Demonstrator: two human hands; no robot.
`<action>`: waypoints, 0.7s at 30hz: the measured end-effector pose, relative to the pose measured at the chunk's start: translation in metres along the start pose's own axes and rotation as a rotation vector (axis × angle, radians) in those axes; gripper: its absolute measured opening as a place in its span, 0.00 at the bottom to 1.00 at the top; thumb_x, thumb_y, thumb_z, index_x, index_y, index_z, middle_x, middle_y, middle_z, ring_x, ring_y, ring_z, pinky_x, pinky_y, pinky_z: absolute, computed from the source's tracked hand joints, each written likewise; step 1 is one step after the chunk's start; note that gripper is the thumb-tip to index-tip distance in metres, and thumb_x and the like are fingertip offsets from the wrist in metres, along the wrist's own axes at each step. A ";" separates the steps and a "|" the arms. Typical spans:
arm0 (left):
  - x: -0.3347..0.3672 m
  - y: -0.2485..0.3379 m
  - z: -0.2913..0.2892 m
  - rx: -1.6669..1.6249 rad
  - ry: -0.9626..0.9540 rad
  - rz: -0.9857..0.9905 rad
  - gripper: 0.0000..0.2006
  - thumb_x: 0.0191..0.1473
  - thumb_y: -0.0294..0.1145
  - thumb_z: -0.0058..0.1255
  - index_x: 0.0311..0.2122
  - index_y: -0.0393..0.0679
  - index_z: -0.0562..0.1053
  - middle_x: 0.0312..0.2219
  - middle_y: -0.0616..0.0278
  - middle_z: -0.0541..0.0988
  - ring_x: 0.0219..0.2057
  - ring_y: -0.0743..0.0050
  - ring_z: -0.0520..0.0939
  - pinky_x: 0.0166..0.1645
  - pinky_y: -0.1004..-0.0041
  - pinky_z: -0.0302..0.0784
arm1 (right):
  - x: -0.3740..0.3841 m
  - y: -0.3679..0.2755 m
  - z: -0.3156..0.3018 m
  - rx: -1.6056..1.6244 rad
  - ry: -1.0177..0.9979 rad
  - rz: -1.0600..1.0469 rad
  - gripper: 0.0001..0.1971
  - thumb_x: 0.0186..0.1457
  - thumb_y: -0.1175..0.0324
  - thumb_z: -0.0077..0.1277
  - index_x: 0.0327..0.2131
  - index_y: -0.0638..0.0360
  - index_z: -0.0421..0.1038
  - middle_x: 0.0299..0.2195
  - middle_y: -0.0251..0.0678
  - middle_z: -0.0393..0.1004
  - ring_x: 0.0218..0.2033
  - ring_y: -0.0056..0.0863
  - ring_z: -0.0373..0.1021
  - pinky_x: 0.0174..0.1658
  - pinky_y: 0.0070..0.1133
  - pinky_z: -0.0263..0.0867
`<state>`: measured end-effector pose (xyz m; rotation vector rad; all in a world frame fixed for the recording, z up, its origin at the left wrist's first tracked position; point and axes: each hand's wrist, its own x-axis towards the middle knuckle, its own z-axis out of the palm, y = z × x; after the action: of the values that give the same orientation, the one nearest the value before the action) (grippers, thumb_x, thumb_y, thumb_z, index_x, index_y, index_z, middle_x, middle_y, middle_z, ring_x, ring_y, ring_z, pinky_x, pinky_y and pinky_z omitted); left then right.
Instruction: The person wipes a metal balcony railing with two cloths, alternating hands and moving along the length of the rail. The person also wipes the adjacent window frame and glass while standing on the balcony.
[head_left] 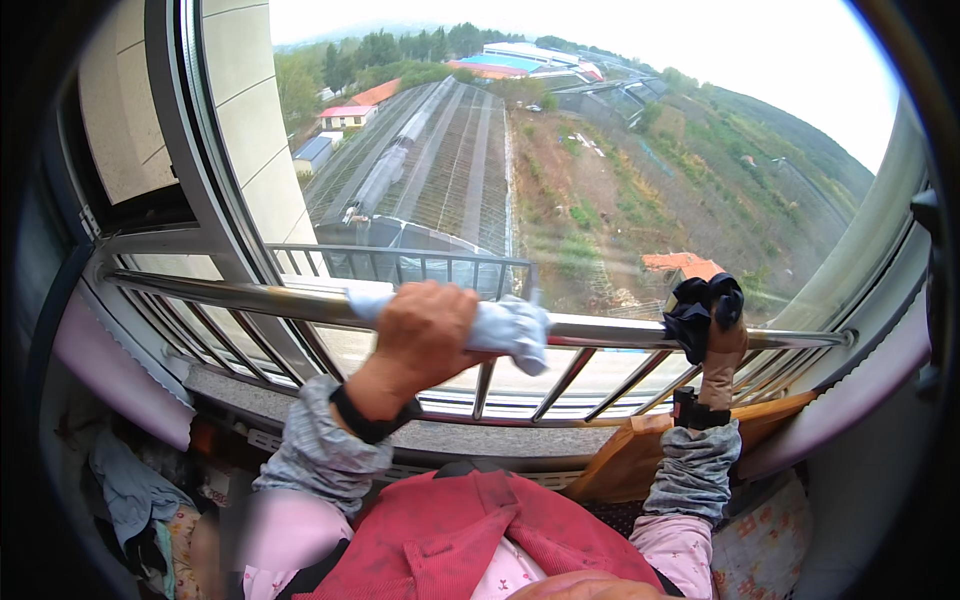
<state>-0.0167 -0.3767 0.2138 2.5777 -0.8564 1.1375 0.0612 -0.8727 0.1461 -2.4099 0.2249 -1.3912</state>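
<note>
In the head view, the left hand (pixel 425 325) has its grip clenched around a light-blue cloth (pixel 520 335), which is wrapped over the polished metal handrail (pixel 595 330) in front of the window; the cloth bulges out on both sides of the fist and its edges are blurred. The right hand (pixel 725 345) is farther right at the same handrail, with bunched dark fabric (pixel 692 318) at its fingers and against the bar; the fabric hides the fingers, so I cannot tell whether that grip is closed or loose. Black bands circle both wrists, just above gathered grey sleeves (pixel 690 470). Slanting metal bars (pixel 565 385) run below the handrail, above a speckled stone sill (pixel 510 440). A wooden board (pixel 625 455) leans below the right hand. Beyond the window lie a long dark-roofed greenhouse (pixel 440 160) and a green hillside (pixel 760 150).
</note>
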 end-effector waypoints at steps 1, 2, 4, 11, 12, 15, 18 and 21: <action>0.010 0.016 0.014 -0.024 0.033 0.028 0.31 0.39 0.62 0.66 0.35 0.44 0.73 0.24 0.62 0.73 0.28 0.60 0.77 0.35 0.60 0.71 | -0.001 -0.004 -0.001 -0.020 0.002 -0.023 0.21 0.58 0.49 0.54 0.43 0.57 0.75 0.31 0.52 0.78 0.35 0.57 0.74 0.38 0.44 0.69; 0.020 0.033 0.028 -0.028 0.025 0.047 0.30 0.38 0.60 0.67 0.35 0.44 0.72 0.25 0.63 0.73 0.28 0.61 0.77 0.34 0.61 0.70 | -0.001 -0.009 -0.003 -0.049 0.019 -0.049 0.21 0.59 0.49 0.53 0.43 0.57 0.75 0.30 0.52 0.78 0.34 0.57 0.74 0.37 0.44 0.68; 0.042 0.063 0.053 -0.055 0.004 0.110 0.25 0.44 0.54 0.65 0.36 0.44 0.71 0.25 0.64 0.73 0.28 0.64 0.77 0.33 0.63 0.70 | 0.000 -0.017 -0.007 -0.080 -0.016 0.005 0.18 0.58 0.50 0.53 0.38 0.56 0.75 0.28 0.51 0.77 0.33 0.57 0.73 0.37 0.45 0.68; 0.070 0.109 0.085 -0.020 0.104 0.180 0.24 0.43 0.53 0.64 0.35 0.45 0.72 0.25 0.64 0.73 0.28 0.66 0.78 0.34 0.66 0.71 | -0.002 -0.027 -0.011 -0.024 0.011 -0.033 0.16 0.57 0.53 0.54 0.40 0.55 0.74 0.27 0.51 0.77 0.32 0.55 0.74 0.37 0.45 0.68; 0.067 0.104 0.083 -0.035 0.129 0.189 0.24 0.43 0.55 0.64 0.35 0.45 0.72 0.25 0.64 0.73 0.28 0.66 0.78 0.33 0.66 0.71 | -0.002 -0.026 -0.010 -0.015 0.027 -0.039 0.16 0.57 0.53 0.54 0.40 0.55 0.74 0.27 0.51 0.77 0.32 0.55 0.74 0.37 0.45 0.69; 0.051 0.084 0.067 -0.075 0.096 0.067 0.26 0.43 0.60 0.63 0.33 0.46 0.72 0.23 0.66 0.73 0.26 0.67 0.78 0.33 0.66 0.71 | -0.003 -0.025 -0.009 -0.059 0.031 -0.019 0.16 0.57 0.54 0.55 0.40 0.55 0.74 0.27 0.51 0.77 0.32 0.55 0.74 0.37 0.44 0.69; 0.024 0.044 0.039 -0.006 0.135 0.011 0.29 0.44 0.66 0.61 0.30 0.46 0.72 0.21 0.65 0.73 0.25 0.65 0.79 0.32 0.63 0.71 | -0.003 -0.026 -0.010 0.004 0.031 -0.028 0.16 0.57 0.54 0.55 0.40 0.56 0.75 0.27 0.51 0.77 0.32 0.55 0.74 0.36 0.43 0.69; -0.009 -0.005 0.008 0.166 0.142 -0.013 0.30 0.44 0.69 0.60 0.29 0.46 0.73 0.22 0.63 0.74 0.26 0.62 0.79 0.34 0.61 0.72 | -0.004 -0.027 -0.012 0.025 0.043 -0.041 0.15 0.60 0.55 0.54 0.40 0.56 0.75 0.29 0.50 0.77 0.33 0.55 0.74 0.37 0.42 0.69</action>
<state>-0.0142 -0.3718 0.2019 2.5866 -0.7417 1.4245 0.0482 -0.8493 0.1585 -2.3784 0.1681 -1.4568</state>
